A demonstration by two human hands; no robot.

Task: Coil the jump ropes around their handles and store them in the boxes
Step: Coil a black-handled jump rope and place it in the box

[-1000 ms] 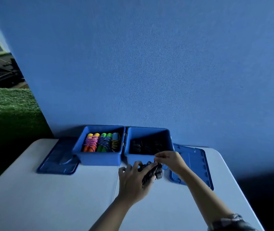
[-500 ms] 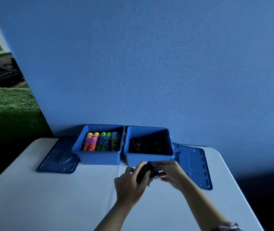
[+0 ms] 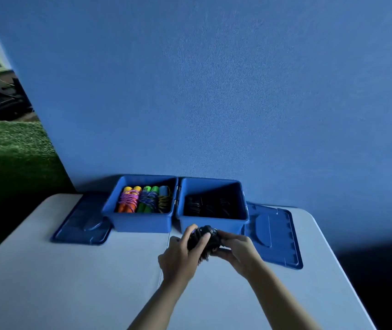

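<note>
While held just in front of the right box (image 3: 212,221), the black jump rope (image 3: 205,239) sits bundled between both hands above the desk (image 3: 71,282). Left hand (image 3: 178,256) has its fingers (image 3: 204,237) curled over the bundle; right hand (image 3: 236,250) pinches its near side. Judged light and springy: loose coils may slip, so hold across the wrapped handles. That box already holds dark ropes; the left box (image 3: 140,222) beside it holds coloured ropes (image 3: 146,200). Compared with half a second ago, the hands sit slightly closer together, and the bundle is more covered.
</note>
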